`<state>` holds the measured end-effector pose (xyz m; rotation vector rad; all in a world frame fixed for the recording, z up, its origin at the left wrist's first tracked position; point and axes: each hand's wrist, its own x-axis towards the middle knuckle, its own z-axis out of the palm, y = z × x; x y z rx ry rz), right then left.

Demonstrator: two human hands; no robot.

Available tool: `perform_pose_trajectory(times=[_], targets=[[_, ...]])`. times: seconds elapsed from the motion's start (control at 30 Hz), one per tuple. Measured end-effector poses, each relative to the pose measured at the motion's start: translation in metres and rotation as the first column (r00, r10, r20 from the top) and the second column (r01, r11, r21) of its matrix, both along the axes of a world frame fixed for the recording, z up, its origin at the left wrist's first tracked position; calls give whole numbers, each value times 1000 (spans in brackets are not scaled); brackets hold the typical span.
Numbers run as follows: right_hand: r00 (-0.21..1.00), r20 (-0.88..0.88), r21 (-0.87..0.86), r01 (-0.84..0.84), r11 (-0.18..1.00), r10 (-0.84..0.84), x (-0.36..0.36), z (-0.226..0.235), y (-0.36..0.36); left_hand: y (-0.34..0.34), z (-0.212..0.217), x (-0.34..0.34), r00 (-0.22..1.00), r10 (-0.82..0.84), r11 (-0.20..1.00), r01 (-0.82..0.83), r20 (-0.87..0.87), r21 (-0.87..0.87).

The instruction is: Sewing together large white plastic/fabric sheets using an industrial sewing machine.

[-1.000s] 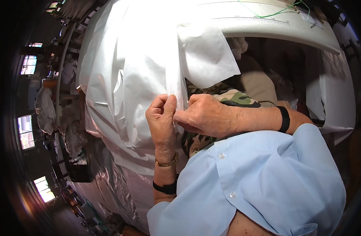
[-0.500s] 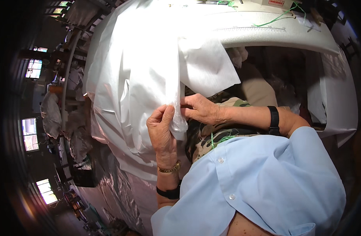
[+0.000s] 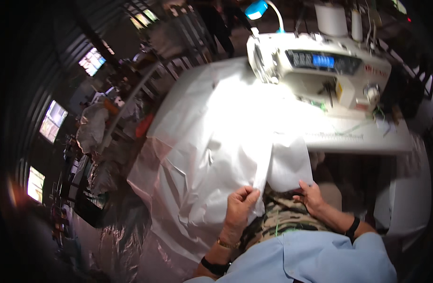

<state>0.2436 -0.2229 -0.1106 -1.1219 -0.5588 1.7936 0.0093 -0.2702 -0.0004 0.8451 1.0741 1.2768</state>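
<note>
Low in the centre of the frame, the left hand (image 3: 241, 203) pinches the folded edge of the white fabric (image 3: 216, 141), fingers clenched on it. Just to the right, the right hand (image 3: 311, 195) grips the lower corner of a loose flap, though the fingertips look partly tucked under. The fabric spreads up across the table (image 3: 367, 141) toward the sewing machine (image 3: 320, 66), upper right.
</note>
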Motion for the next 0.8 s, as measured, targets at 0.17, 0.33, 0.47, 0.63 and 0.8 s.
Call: perform_pose_trajectory(times=[0.17, 0.33, 0.47, 0.63, 0.8], targets=[[882, 400, 714, -130, 688, -249, -5, 56, -3, 1, 11, 0, 999, -31, 996, 30, 11, 84], [743, 541, 836, -524, 160, -394, -25, 118, -6, 4, 15, 10, 981, -124, 964, 155, -150, 214], [704, 519, 809, -587, 14, -484, -45, 129, -6, 1, 11, 12, 951, -55, 952, 143, -306, 271], [718, 550, 793, -609, -3, -426, -50, 123, -9, -5, 7, 4, 957, -85, 970, 143, -279, 197], [707, 546, 775, -630, -50, -449, -52, 125, -9, -7, 6, 3, 968, -107, 968, 153, -226, 199]])
